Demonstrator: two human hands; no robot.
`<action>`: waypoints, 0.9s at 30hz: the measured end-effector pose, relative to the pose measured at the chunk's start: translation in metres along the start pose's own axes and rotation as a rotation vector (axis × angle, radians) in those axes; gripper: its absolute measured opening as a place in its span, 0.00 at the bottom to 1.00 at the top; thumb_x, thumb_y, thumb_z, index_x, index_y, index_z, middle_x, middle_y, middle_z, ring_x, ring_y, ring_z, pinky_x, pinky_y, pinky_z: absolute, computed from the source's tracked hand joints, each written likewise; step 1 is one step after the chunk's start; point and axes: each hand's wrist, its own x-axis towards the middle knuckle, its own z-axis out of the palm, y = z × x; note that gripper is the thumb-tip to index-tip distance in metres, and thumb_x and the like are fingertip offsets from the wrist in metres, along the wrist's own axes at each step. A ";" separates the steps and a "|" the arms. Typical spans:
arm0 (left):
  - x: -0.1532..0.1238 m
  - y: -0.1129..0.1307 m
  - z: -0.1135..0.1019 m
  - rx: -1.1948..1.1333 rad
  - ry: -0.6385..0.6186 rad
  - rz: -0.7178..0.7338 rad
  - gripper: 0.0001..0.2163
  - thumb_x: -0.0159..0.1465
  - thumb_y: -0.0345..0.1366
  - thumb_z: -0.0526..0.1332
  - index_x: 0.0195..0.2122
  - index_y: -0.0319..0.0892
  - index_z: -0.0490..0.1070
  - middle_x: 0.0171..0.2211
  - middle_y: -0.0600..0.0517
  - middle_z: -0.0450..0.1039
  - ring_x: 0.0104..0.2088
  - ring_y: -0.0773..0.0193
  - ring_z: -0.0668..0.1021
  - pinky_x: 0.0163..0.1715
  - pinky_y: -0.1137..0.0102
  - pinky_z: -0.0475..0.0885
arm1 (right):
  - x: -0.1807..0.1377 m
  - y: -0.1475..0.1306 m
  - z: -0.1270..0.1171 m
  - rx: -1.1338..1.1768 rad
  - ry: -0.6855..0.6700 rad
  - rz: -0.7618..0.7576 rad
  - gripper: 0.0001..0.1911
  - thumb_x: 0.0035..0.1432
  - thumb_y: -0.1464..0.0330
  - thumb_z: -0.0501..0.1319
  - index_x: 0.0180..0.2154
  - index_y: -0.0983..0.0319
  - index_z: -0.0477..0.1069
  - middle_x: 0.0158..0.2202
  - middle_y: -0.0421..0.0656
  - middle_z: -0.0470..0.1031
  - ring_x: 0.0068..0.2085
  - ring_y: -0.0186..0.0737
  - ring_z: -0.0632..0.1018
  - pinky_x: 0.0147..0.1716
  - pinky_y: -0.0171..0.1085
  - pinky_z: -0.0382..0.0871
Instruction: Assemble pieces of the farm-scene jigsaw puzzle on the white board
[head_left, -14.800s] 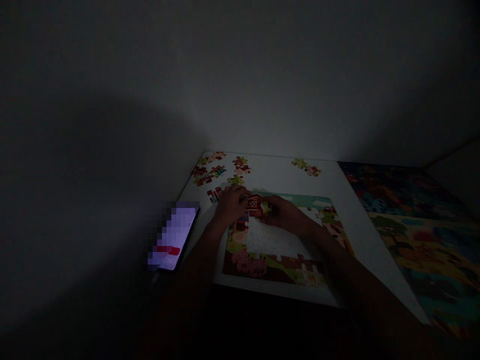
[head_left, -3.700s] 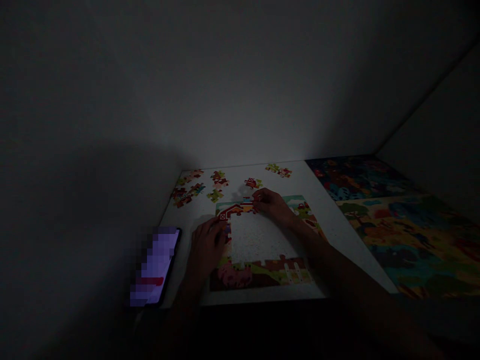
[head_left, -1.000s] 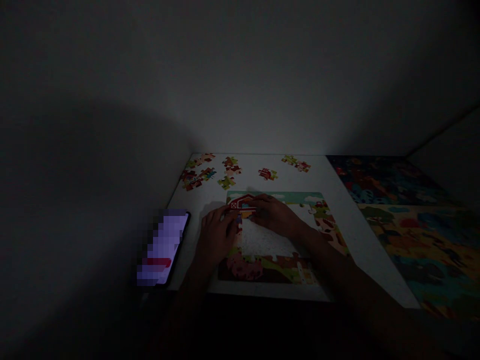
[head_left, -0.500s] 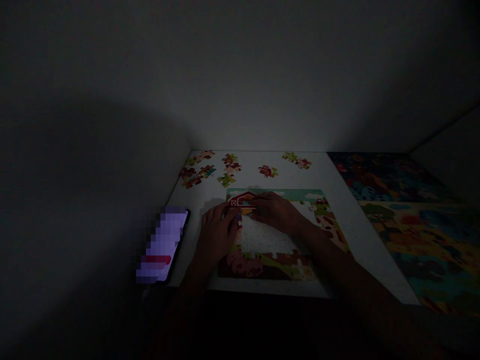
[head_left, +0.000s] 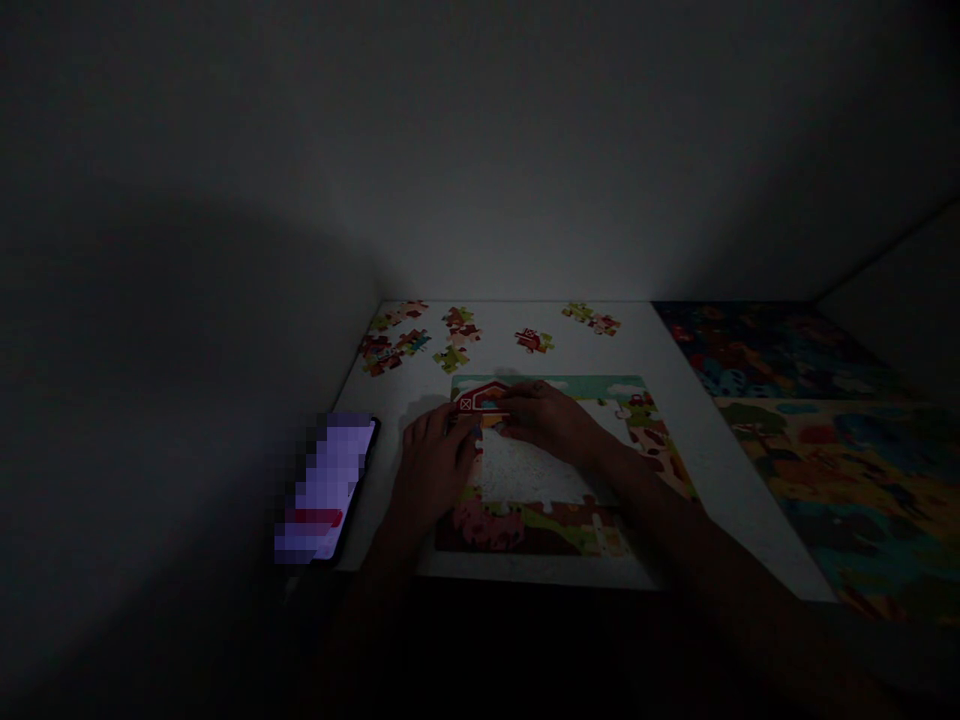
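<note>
A part-built farm jigsaw (head_left: 555, 515) with a red barn (head_left: 480, 397) at its top left lies on a white table (head_left: 697, 440); its middle is bare. My left hand (head_left: 433, 465) lies flat with fingers stretched over the puzzle's left edge, just below the barn. My right hand (head_left: 546, 418) rests on the upper middle of the puzzle, fingertips pressed down on a piece beside the barn. Loose pieces (head_left: 396, 345) lie scattered along the table's far edge, with others (head_left: 534, 340) further right.
A lit phone (head_left: 326, 488) lies at the table's left front corner. A colourful picture mat (head_left: 817, 430) covers the surface to the right. A plain wall stands behind the table. The room is very dark.
Both hands have stayed almost in place over the last second; the right fingertips shifted slightly by the barn. Earlier the right hand was at the puzzle's top edge.
</note>
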 end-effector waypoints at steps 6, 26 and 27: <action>0.000 0.000 0.001 0.006 0.001 -0.009 0.16 0.67 0.34 0.56 0.55 0.50 0.71 0.58 0.46 0.66 0.57 0.50 0.68 0.55 0.52 0.64 | -0.002 0.003 -0.004 0.029 -0.013 0.122 0.22 0.57 0.61 0.67 0.52 0.59 0.72 0.46 0.50 0.73 0.47 0.48 0.74 0.47 0.46 0.70; 0.000 0.002 -0.001 0.009 -0.002 -0.018 0.16 0.67 0.34 0.56 0.56 0.50 0.70 0.57 0.46 0.66 0.57 0.51 0.67 0.57 0.52 0.64 | -0.004 0.005 -0.004 -0.084 -0.002 0.090 0.23 0.59 0.58 0.64 0.54 0.61 0.72 0.46 0.51 0.73 0.47 0.50 0.73 0.48 0.47 0.68; 0.000 0.002 -0.001 0.009 -0.002 -0.021 0.16 0.67 0.34 0.56 0.56 0.51 0.70 0.57 0.47 0.66 0.57 0.51 0.68 0.57 0.52 0.64 | -0.004 0.005 -0.005 -0.094 -0.004 0.087 0.24 0.59 0.58 0.64 0.54 0.61 0.71 0.46 0.51 0.73 0.47 0.50 0.73 0.48 0.47 0.68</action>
